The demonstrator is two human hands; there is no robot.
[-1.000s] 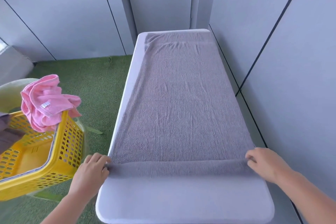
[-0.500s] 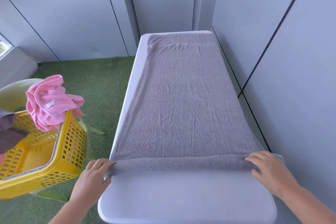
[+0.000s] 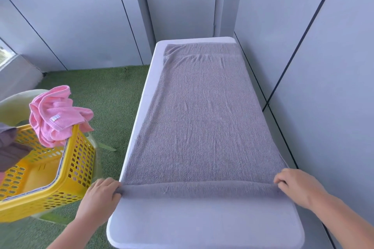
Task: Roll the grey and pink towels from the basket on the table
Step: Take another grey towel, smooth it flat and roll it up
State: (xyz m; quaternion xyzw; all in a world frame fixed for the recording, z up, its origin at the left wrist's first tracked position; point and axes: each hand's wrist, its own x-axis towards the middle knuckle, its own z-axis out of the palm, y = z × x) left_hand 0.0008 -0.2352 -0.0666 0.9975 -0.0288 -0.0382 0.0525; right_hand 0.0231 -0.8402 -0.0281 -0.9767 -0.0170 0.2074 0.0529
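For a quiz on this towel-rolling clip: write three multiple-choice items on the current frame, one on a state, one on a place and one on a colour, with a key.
1. How does the grey towel lie on the table?
A. Fully rolled
B. Spread flat, only its near edge rolled
C. Crumpled in a heap

2. Where is the pink towel?
A. Flat on the table
B. On the floor
C. Draped over the rim of the basket

3. What colour is the basket?
A. Yellow
B. Blue
C. White

Key:
1 B: the left hand and the right hand grip the ends of a thin roll at the near edge, and the rest lies flat.
2 C: it hangs bunched over the basket's far rim.
3 A: its perforated walls are yellow.
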